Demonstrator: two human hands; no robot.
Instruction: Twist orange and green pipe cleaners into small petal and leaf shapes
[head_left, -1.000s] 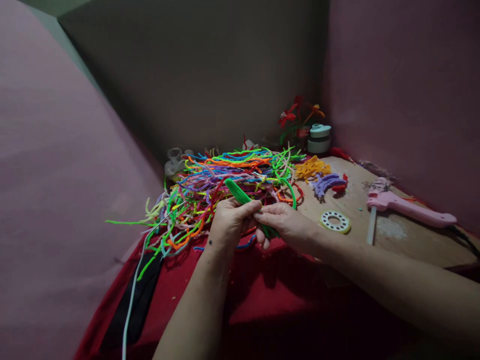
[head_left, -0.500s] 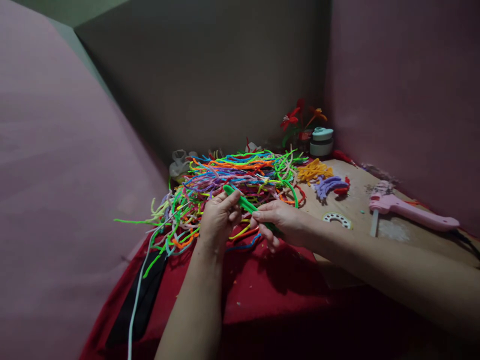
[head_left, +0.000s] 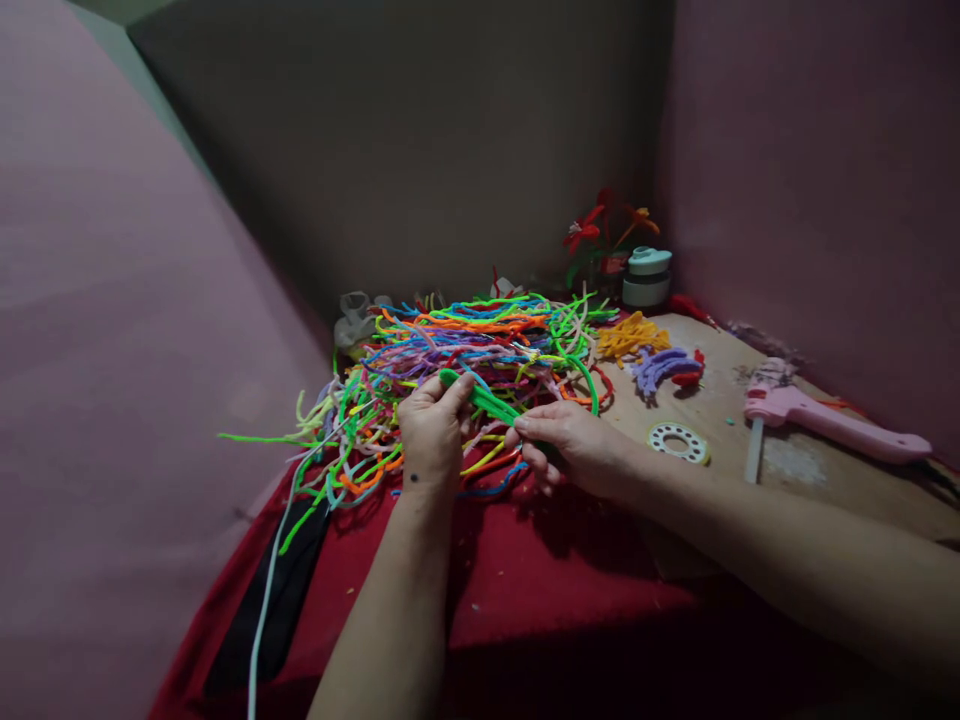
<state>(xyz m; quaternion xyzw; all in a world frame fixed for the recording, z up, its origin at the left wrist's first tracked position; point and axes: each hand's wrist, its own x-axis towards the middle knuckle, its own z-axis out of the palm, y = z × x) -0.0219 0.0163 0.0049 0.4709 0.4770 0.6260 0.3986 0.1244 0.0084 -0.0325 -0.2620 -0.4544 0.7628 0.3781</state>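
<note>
pile: big tangle of pipe cleaners far side of the counter, keep it out of the twist
green stem: near the pile, held taut
hands: left hand and right hand apart, each pinching an end, so I'd roll slowly

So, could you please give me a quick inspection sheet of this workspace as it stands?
Surface: red cloth in front, bare brown board to the right.
Job's things: folded green pipe cleaner; tangled pile of coloured pipe cleaners behind it.
Clutter: pink glue gun, white ring, yellow pieces, purple pieces, flowers, round container.
Fingers: left hand and right hand both pinch the green pipe cleaner.
Cables: white cable over a black strip.
Surroundings: pink walls.
</note>
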